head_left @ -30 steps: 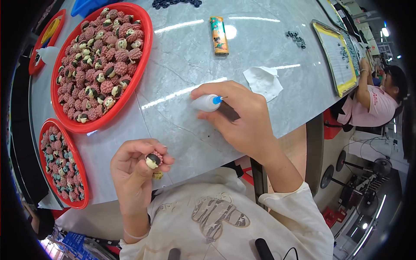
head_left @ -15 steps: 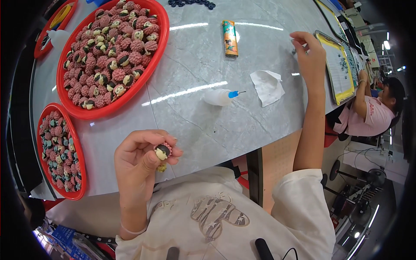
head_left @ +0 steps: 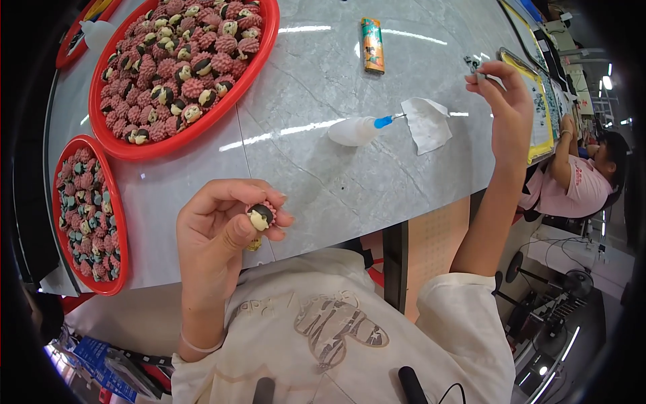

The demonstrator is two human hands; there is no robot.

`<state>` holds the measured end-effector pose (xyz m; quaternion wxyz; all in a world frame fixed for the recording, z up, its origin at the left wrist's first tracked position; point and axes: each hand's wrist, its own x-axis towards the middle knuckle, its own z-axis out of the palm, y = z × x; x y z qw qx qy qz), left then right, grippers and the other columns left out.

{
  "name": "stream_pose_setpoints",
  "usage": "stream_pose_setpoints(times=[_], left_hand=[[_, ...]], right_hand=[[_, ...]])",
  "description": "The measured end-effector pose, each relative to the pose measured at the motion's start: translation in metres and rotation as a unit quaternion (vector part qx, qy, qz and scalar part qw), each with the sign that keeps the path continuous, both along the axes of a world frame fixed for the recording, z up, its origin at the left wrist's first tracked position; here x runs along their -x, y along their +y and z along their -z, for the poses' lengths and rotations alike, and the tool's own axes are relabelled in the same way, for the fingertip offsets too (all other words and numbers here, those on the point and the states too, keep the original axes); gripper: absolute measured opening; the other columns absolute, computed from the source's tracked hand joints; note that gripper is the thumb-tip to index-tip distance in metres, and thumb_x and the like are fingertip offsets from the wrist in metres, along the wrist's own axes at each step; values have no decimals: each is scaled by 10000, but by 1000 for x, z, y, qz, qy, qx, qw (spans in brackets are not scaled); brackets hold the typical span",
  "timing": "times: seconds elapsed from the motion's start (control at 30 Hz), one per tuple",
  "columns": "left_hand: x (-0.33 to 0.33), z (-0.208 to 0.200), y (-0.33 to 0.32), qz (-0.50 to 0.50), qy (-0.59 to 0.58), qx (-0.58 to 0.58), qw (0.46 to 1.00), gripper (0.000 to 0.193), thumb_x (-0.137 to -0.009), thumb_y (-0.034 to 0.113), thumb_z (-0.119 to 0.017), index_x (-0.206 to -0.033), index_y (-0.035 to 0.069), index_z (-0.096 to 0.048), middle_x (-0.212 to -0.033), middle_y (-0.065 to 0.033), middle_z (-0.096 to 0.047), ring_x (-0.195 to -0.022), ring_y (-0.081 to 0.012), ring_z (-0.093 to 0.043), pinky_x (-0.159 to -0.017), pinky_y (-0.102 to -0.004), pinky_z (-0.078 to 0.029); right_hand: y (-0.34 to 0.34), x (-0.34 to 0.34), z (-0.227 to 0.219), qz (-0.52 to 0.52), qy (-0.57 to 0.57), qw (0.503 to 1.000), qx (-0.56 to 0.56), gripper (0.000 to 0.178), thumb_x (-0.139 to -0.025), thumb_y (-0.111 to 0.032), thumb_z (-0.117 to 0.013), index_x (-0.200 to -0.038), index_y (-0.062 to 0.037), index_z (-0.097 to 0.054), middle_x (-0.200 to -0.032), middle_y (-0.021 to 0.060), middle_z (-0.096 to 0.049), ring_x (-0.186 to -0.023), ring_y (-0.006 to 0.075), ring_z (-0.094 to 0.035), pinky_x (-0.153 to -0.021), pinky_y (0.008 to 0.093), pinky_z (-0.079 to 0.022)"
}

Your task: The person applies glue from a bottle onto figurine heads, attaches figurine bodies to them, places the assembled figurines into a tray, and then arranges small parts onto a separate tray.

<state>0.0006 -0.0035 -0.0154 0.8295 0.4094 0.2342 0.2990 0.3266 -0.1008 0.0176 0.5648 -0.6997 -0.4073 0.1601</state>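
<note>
Since half a second ago, the right hand [head_left: 506,101] has stayed raised far right, fingertips pinched on a tiny dark piece [head_left: 479,76]. Close to the chest, the left hand [head_left: 219,232] pinches a knobbly pink figurine [head_left: 260,217] with a glossy cream-and-black face. Between them on the marbled tabletop [head_left: 323,175] lies a soft white glue bottle [head_left: 356,129] beside crumpled paper [head_left: 426,124].

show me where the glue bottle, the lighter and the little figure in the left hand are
glue bottle [head_left: 353,130], head view, on its white body
lighter [head_left: 373,45], head view, on the middle of its printed casing
little figure [head_left: 260,217], head view, on its cream face, pinched in the left hand [head_left: 219,225]
</note>
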Motion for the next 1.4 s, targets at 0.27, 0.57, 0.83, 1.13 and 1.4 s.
stream_pose_setpoints(times=[0.27, 0.57, 0.83, 1.13, 1.4], left_hand=[[1, 3, 2, 12, -11, 4, 1000, 258, -764, 147, -602, -916, -37, -506, -927, -178, -545, -779, -226, -590, -652, -277, -497], [-3, 1, 0, 35, -7, -18, 999, 345, -755, 237, -618, -940, -16, -474, -953, -155, -506, -786, -188, -587, -647, -215, -494], [2, 5, 3, 46, -12, -25, 999, 395, -740, 269, -627, -969, -13, -475, -932, -140, -550, -724, -139, -568, -614, -211, -484], [5, 8, 0, 20, 9, -22, 1000, 401, -711, 301, -655, -915, -9, -503, -846, -98, -551, -689, -96, -538, -551, -173, -442], [3, 6, -2, -15, 2, -29, 999, 316, -678, 199, -687, -858, -18, -542, -786, -87, -548, -687, -123, -542, -586, -196, -448]], right_hand=[[-28, 71, 3, -149, 429, 867, -204, 272, -801, -40, -522, -1050, 42, -451, -951, 94, -385, -746, 130, -396, -666, 204, -371], [-25, 120, 9, -241, 505, 815, -150, 206, -781, -24, -540, -968, 54, -499, -964, 172, -466, -692, 125, -526, -573, 156, -455], [8, 179, 3, -226, 77, 970, -51, 219, -667, 78, -613, -858, 82, -506, -828, 190, -529, -747, 201, -555, -592, 228, -476], [19, 186, 15, -249, -110, 953, -135, 193, -644, 86, -632, -815, 74, -542, -773, 190, -564, -669, 200, -572, -560, 225, -466], [23, 191, -5, -267, -296, 916, -54, 130, -672, 66, -618, -783, 72, -550, -766, 192, -564, -598, 170, -568, -494, 195, -465]])
